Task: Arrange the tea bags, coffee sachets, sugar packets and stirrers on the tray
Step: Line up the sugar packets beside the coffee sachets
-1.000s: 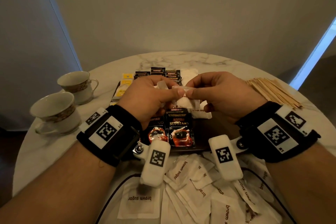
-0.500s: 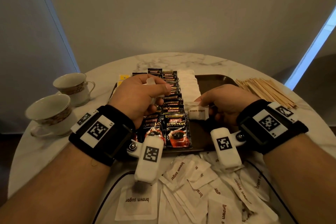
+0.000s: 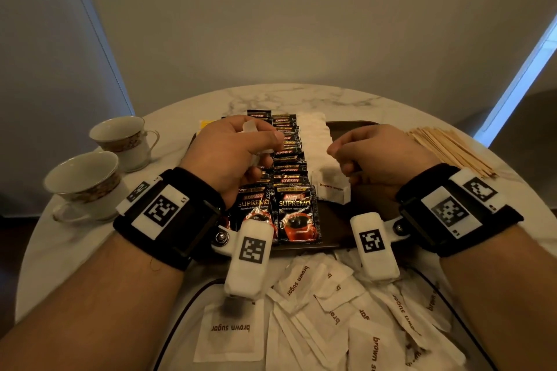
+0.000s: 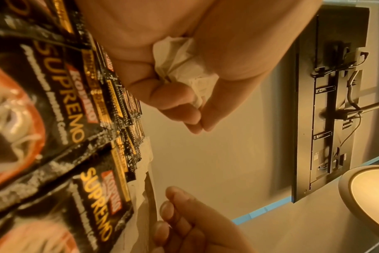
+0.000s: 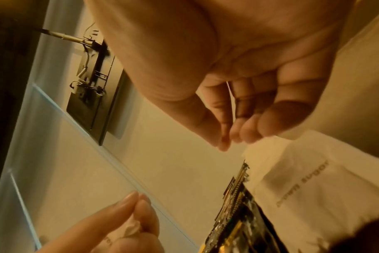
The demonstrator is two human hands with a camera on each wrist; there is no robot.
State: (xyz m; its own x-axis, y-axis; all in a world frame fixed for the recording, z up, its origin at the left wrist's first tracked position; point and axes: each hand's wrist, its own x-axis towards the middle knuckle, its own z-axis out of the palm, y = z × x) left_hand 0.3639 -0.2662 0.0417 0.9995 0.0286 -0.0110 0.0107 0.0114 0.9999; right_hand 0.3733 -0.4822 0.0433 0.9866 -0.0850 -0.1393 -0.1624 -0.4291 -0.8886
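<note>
My left hand hovers over the rows of black coffee sachets on the dark tray. It grips a crumpled bunch of white sugar packets in its curled fingers. My right hand hangs just right of the row of white sugar packets, fingers loosely bent and tips near the thumb, holding nothing. The nearest packet, marked brown sugar, lies at the row's front end, below those fingertips. Yellow tea bags peek out behind my left hand.
Several loose brown sugar packets lie in a heap at the table's near edge. A pile of wooden stirrers lies right of the tray. Two teacups stand on the left. The tray's right part is bare.
My hands parted and came down. The right hand laid a brown sugar packet at the near end of the white row and let go. The left hand keeps its packets.
</note>
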